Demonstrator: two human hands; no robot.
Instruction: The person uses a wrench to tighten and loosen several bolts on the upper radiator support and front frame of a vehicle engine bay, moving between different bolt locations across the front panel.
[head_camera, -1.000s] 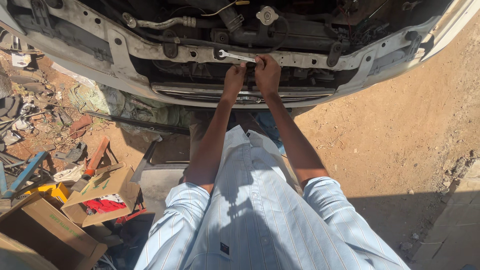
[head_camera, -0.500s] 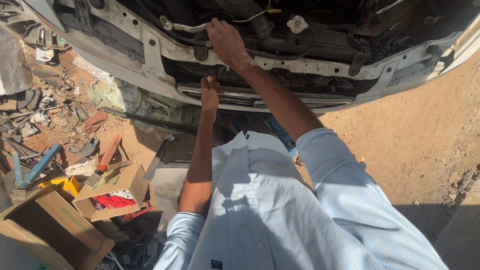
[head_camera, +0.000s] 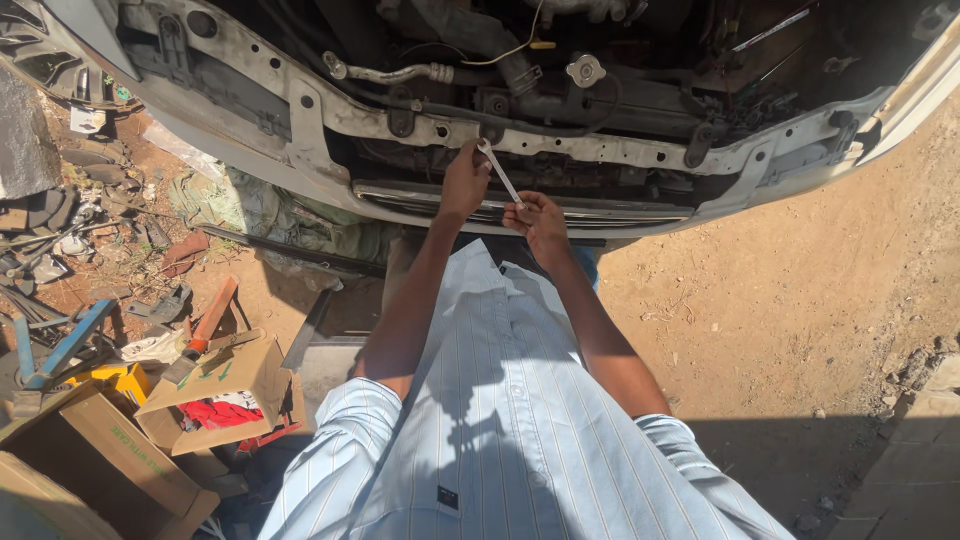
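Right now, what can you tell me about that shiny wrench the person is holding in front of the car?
The wrench is a slim, bright metal bar, silvery in the sun. It lies slanted, its upper end near the left hand and just below the car's white front crossmember, its lower end gripped by the right hand. The shape of its heads is too small to tell.

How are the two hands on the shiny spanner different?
The left hand sits higher, near the spanner's top end by the car's front panel; the right hand sits lower at its bottom end. The left arm looks shaded, the right arm sunlit. Both have a grip on the same spanner.
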